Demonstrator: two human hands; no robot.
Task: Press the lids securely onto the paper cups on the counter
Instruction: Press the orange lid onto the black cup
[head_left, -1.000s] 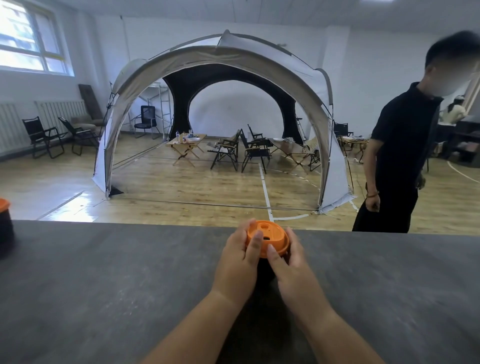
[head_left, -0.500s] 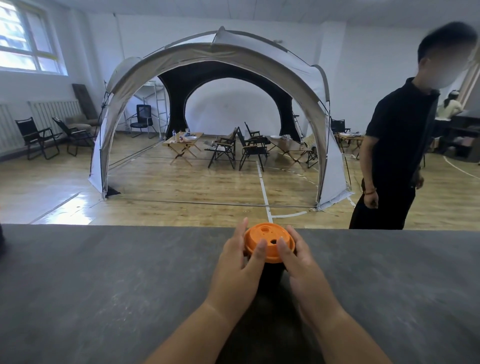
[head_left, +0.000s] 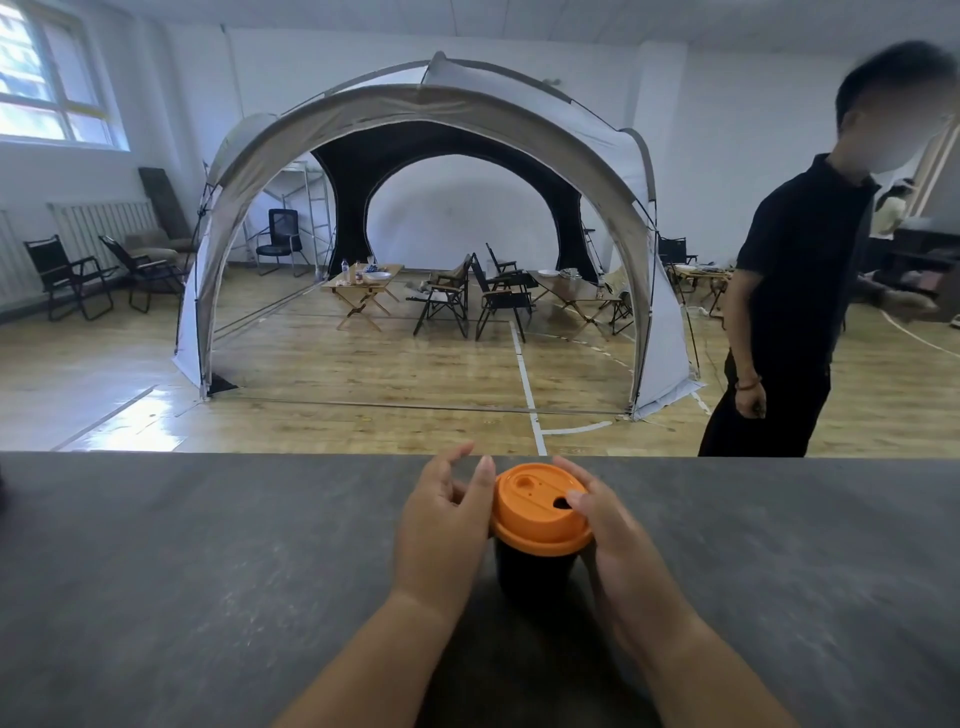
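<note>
Grey worktop (head_left: 208, 571), near its far edge: a black paper cup (head_left: 535, 571) stood under a round orange plastic lid (head_left: 537, 512). Right grip (head_left: 618, 545) clasped the lid, thumb on top; left grip (head_left: 441, 530) lay slack, fingers apart, beside the rim. Seating step apparently under way; the next move called for an even downward press.

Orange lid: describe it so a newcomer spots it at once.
A wide grey counter fills the foreground. Near its far edge a black paper cup stands between the left hand and the right hand. The round orange plastic lid caps it: the only bright thing there, with a sip hole on top.
</note>
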